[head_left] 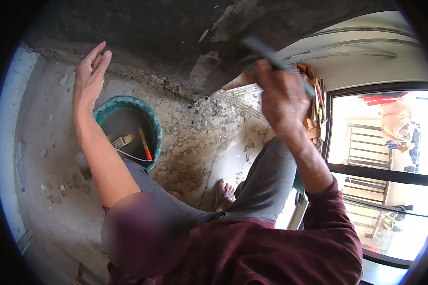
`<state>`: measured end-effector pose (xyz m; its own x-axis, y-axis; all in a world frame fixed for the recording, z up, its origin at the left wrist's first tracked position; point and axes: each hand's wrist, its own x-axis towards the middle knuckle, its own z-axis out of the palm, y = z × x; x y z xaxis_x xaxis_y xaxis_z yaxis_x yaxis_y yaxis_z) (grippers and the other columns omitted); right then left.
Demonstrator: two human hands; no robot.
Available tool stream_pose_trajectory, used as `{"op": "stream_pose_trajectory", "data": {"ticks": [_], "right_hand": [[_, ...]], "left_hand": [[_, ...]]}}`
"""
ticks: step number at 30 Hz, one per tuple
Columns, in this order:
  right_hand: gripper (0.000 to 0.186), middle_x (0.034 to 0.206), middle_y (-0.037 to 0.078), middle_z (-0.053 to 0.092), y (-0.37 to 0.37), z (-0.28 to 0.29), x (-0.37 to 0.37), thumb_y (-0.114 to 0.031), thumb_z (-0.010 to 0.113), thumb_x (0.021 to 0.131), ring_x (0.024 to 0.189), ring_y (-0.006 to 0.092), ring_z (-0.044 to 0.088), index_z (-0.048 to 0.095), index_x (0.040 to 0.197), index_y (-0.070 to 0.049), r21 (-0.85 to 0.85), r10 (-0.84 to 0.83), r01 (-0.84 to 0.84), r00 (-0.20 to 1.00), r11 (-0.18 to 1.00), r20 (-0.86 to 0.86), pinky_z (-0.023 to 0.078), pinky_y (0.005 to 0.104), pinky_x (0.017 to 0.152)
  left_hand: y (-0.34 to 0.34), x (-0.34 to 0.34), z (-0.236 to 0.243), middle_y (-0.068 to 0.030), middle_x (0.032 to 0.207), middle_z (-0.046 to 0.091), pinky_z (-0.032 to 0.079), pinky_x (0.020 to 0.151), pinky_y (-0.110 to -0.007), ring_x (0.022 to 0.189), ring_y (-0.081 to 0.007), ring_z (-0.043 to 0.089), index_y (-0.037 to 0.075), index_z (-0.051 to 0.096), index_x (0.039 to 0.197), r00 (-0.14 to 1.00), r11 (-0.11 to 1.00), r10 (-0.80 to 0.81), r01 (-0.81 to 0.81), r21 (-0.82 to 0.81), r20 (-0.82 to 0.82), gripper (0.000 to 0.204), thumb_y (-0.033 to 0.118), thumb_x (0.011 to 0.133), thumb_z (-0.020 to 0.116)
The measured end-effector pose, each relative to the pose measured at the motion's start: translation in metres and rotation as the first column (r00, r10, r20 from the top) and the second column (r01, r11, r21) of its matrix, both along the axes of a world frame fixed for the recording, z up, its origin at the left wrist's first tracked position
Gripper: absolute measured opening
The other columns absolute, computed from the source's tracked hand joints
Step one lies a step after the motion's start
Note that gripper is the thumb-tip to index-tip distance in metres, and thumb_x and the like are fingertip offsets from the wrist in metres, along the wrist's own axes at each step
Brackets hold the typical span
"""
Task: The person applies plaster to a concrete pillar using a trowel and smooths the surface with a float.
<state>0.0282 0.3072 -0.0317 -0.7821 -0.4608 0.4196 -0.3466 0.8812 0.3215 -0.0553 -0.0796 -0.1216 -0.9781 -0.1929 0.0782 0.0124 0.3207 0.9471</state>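
Maroon shirt (pixel 252 254) foremost, my right hand (pixel 284 97) clamps a blurred tool (pixel 274 58), perhaps a trowel, before the dark wall (pixel 142 35); my left hand (pixel 90 73), open, hangs near the green bucket (pixel 158 128).

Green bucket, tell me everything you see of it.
The plastic-looking green bucket stands open on the floor, its rim crusted pale. Murky grey liquid lies inside, with a brush and a red-ended stick. A thin handle apparently crosses its near side. The left forearm and leg partly hide it; contact is unclear.
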Motion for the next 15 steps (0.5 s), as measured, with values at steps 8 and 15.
{"op": "stream_pose_trajectory", "data": {"ticks": [8,15], "right_hand": [[0.054,0.093,0.009,0.050,-0.017,-0.031,0.018,0.001,0.055,0.082,0.083,0.0250,0.055,0.054,0.135,-0.010,0.016,0.088,-0.091,0.987,0.996,0.131,0.055,0.0385,0.067],[0.051,0.096,0.007,0.055,0.004,-0.016,-0.008,0.001,0.059,0.083,0.081,0.0226,0.056,0.057,0.132,-0.014,0.062,0.046,-0.049,0.998,0.997,0.038,0.054,0.0372,0.060]], "left_hand": [[-0.008,0.003,-0.003,-0.0175,0.142,0.051,0.035,0.111,-0.034,0.134,-0.0264,0.046,0.004,0.052,0.139,0.998,0.999,0.048,-0.049,0.002,0.044,0.058,0.040,0.095,0.062],[0.003,-0.001,-0.001,-0.0142,0.138,0.054,0.031,0.112,-0.033,0.132,-0.0210,0.047,0.006,0.051,0.141,1.000,0.996,-0.027,0.026,0.088,0.008,0.059,0.042,0.096,0.061]]}}
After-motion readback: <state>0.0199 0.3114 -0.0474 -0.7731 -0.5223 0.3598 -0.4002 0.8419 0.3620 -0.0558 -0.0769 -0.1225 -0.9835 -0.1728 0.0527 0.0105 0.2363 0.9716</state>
